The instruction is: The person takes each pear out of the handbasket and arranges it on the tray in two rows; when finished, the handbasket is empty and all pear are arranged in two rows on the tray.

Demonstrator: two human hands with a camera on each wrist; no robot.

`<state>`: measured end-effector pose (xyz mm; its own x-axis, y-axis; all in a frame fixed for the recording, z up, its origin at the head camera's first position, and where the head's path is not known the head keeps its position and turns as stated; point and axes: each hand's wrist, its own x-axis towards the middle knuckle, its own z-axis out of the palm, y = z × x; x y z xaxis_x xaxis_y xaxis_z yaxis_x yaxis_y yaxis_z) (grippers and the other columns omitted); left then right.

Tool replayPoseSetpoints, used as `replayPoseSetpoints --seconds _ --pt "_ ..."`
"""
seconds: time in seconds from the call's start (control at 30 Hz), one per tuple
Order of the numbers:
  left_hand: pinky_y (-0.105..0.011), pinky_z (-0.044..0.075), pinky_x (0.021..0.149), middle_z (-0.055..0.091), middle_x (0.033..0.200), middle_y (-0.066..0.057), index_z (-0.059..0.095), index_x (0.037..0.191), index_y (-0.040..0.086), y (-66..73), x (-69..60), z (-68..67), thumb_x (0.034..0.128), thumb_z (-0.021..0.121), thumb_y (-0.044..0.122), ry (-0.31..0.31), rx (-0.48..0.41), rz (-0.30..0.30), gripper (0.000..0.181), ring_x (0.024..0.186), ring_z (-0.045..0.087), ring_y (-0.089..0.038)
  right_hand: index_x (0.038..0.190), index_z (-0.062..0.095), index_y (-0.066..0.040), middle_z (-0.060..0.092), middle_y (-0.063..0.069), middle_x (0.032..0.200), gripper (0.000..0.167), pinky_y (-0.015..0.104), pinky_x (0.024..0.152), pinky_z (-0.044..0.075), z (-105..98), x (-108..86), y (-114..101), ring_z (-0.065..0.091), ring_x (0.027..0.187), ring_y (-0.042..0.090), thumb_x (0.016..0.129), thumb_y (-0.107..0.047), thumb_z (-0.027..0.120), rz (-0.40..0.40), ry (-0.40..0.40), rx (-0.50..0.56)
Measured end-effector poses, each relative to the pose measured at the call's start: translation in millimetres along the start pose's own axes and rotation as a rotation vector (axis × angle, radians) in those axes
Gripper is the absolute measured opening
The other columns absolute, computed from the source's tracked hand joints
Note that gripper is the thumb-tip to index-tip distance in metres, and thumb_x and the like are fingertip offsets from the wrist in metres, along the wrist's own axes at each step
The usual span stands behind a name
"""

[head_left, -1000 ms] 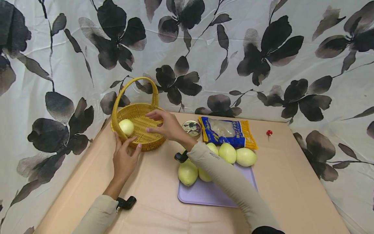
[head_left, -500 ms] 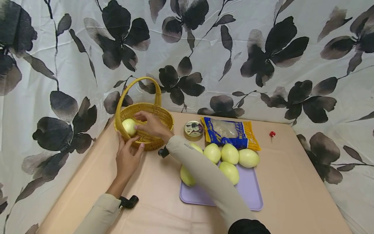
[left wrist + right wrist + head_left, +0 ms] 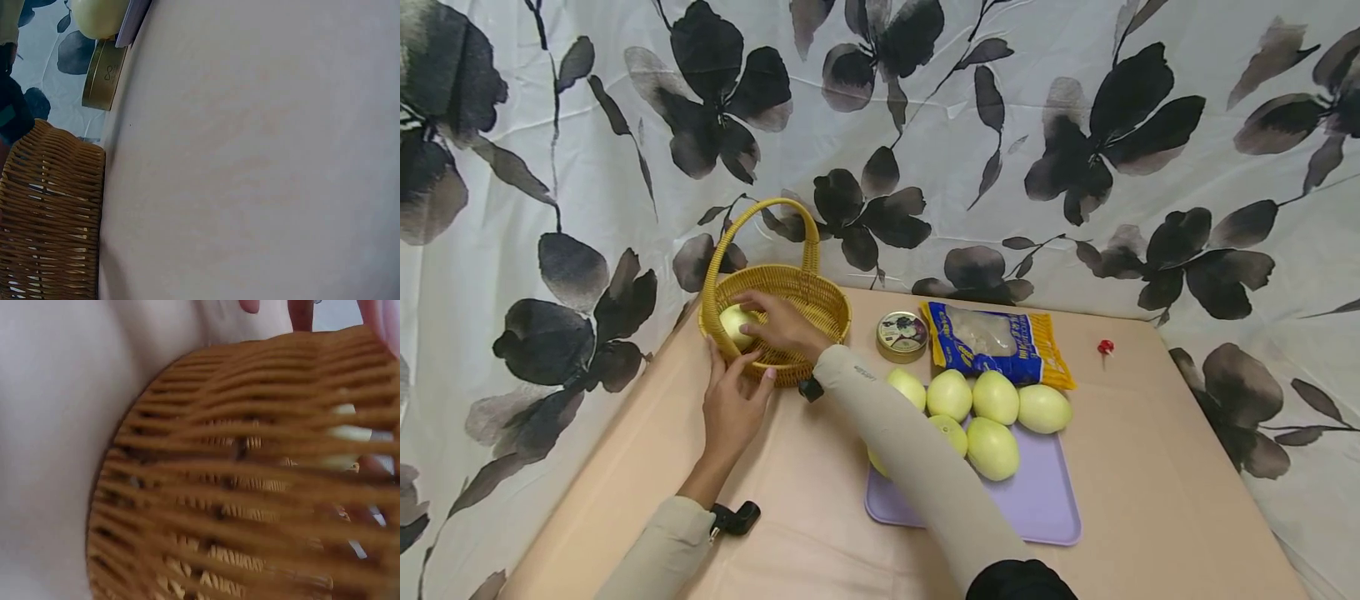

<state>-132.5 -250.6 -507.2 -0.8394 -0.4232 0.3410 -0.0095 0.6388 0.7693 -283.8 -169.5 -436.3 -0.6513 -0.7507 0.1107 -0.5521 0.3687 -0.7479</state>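
A yellow wicker basket (image 3: 831, 310) with a tall arched handle stands at the back left of the table. One pale yellow-green round fruit (image 3: 735, 327) lies inside against its left wall. My right hand (image 3: 782, 323) reaches into the basket, with curled fingers and thumb about the fruit's right side, hiding part of it. My left hand (image 3: 733, 408) touches the outside of the basket's near-left wall with spread fingers. Only the basket's woven wall (image 3: 53, 212) fills the lower left of the left wrist view. In the right wrist view the weave (image 3: 250, 469) covers most of the picture.
To the right, a lilac tray (image 3: 1045, 500) bears several similar fruits (image 3: 992, 448), partly behind the right sleeve. Behind it are a round tin (image 3: 902, 335) and a blue-and-yellow bag (image 3: 992, 337). A small red item (image 3: 1105, 347) lies far right. Flowered cloth hangs behind.
My right hand has moved left into the basket, from above its middle to the fruit. The left hand keeps its place at the wall. The whole head view has shifted slightly.
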Motion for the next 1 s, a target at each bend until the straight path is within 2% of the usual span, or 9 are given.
replayPoseSetpoints --seconds 0.13,0.23,0.33,0.43,0.57,0.7,0.87,1.0 --pt "-0.075 0.035 0.116 0.0 0.177 -0.023 0.07 0.138 0.011 2.4 0.5 -1.7 0.1011 0.074 0.03 0.004 0.001 0.01 0.042 0.153 0.035 -0.057 0.147 0.061 -0.02 0.072 0.006 0.139 0.049 0.033 0.108 0.053 -11 -5.7 7 0.067 0.132 0.021 0.101 -0.026 0.076 0.051 0.095 -0.126" --pt "-0.076 0.035 0.115 0.001 0.177 -0.024 0.071 0.136 0.01 3.9 0.5 -3.7 0.1004 0.075 0.028 0.012 0.002 0.01 0.04 0.152 0.034 -0.058 0.145 0.063 -0.022 0.072 0.003 0.141 0.052 0.035 0.111 0.05 -18 -8.7 10 0.065 0.133 0.021 0.096 -0.027 0.081 0.061 0.12 -0.19" --pt "-0.076 0.034 0.116 0.001 0.178 -0.021 0.071 0.136 0.01 4.6 -0.3 -4.6 0.1001 0.076 0.027 0.017 -0.006 0.002 0.04 0.153 0.034 -0.058 0.148 0.062 -0.021 0.065 0.0 0.151 0.058 0.033 0.119 0.044 -21 -10.9 12 0.058 0.143 0.019 0.094 -0.024 0.083 0.005 0.04 -0.196" --pt "-0.076 0.033 0.116 -0.001 0.178 -0.02 0.071 0.138 0.013 4.2 -1.5 -3.3 0.1004 0.075 0.028 0.011 -0.022 -0.005 0.041 0.153 0.033 -0.057 0.149 0.063 -0.018 0.063 0.0 0.153 0.06 0.029 0.118 0.044 -18 -12.7 14 0.056 0.144 0.019 0.093 -0.021 0.084 -0.067 -0.065 -0.199" --pt "-0.075 0.034 0.117 0.0 0.178 -0.021 0.07 0.141 0.016 3.0 -1.7 -0.1 0.1006 0.075 0.03 0.003 -0.028 0.0 0.042 0.154 0.032 -0.056 0.142 0.066 -0.015 0.069 0.003 0.144 0.054 0.026 0.109 0.049 -13 -13.2 18 0.063 0.134 0.02 0.092 -0.02 0.085 -0.113 -0.079 -0.245" --pt "-0.075 0.033 0.118 0.001 0.178 -0.021 0.07 0.14 0.016 3.1 -1.4 0.8 0.1007 0.075 0.03 0.01 -0.016 0.005 0.042 0.155 0.031 -0.055 0.14 0.066 -0.015 0.069 0.005 0.141 0.052 0.028 0.106 0.051 -11 -13.0 20 0.064 0.131 0.021 0.091 -0.018 0.085 -0.061 -0.037 -0.226" --pt "-0.075 0.032 0.118 0.0 0.178 -0.019 0.07 0.14 0.014 4.4 -1.7 -0.2 0.1006 0.075 0.028 0.011 -0.011 0.0 0.042 0.155 0.031 -0.056 0.139 0.065 -0.018 0.07 0.006 0.14 0.053 0.03 0.101 0.052 -13 -15.6 22 0.065 0.127 0.022 0.091 -0.025 0.085 0.028 -0.005 -0.202" --pt "-0.074 0.034 0.118 0.002 0.177 -0.023 0.071 0.138 0.012 4.6 -1.7 -0.7 0.1002 0.076 0.027 0.013 -0.009 0.005 0.041 0.154 0.032 -0.056 0.141 0.063 -0.018 0.07 0.007 0.138 0.054 0.032 0.1 0.052 -18 -19.7 20 0.065 0.125 0.023 0.091 -0.027 0.084 0.037 0.005 -0.175"
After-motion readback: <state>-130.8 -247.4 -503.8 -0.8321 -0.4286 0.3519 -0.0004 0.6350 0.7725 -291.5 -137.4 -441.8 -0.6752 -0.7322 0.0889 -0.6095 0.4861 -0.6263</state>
